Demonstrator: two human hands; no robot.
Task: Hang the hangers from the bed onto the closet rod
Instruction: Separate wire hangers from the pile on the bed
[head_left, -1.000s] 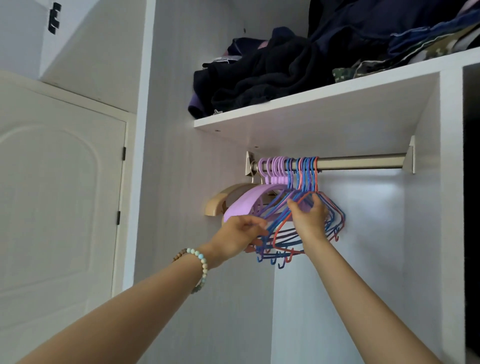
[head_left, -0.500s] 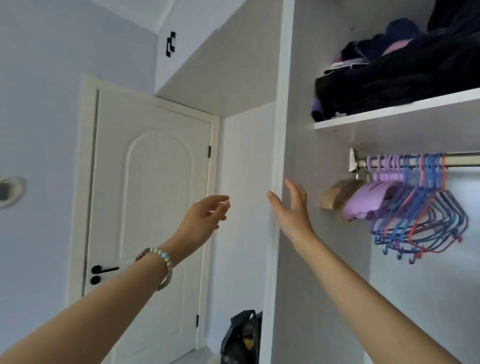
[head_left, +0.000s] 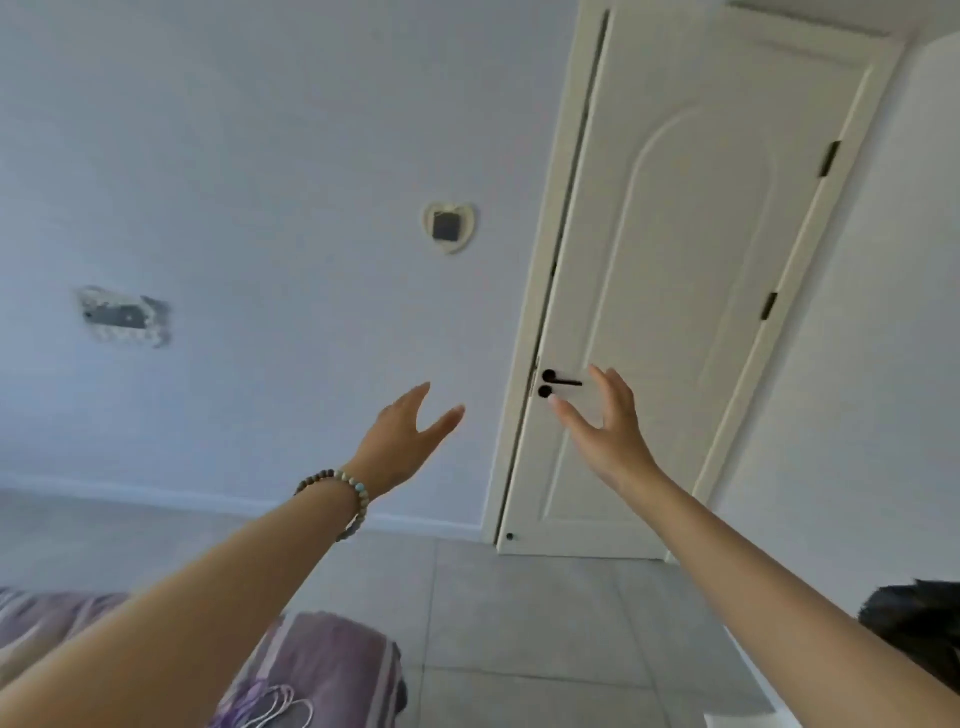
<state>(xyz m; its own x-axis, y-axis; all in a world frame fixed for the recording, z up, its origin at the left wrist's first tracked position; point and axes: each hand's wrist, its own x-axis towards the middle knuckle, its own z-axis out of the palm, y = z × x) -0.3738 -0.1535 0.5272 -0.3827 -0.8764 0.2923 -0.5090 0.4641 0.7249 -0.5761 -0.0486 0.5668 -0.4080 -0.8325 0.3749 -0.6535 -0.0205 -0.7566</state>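
the white door (head_left: 675, 312) fills the upper right of my frame; the closet rod is out of view. the bed (head_left: 322, 660) sits lower left under purple striped covers. my left grip (head_left: 400, 441) and right grip (head_left: 608, 431) hover mid-frame, fingers spread, empty. thin pale hangers (head_left: 283, 709) lie on the bed at the bottom edge. i judge them light, stiff and quick to tangle, best taken by the hooks.
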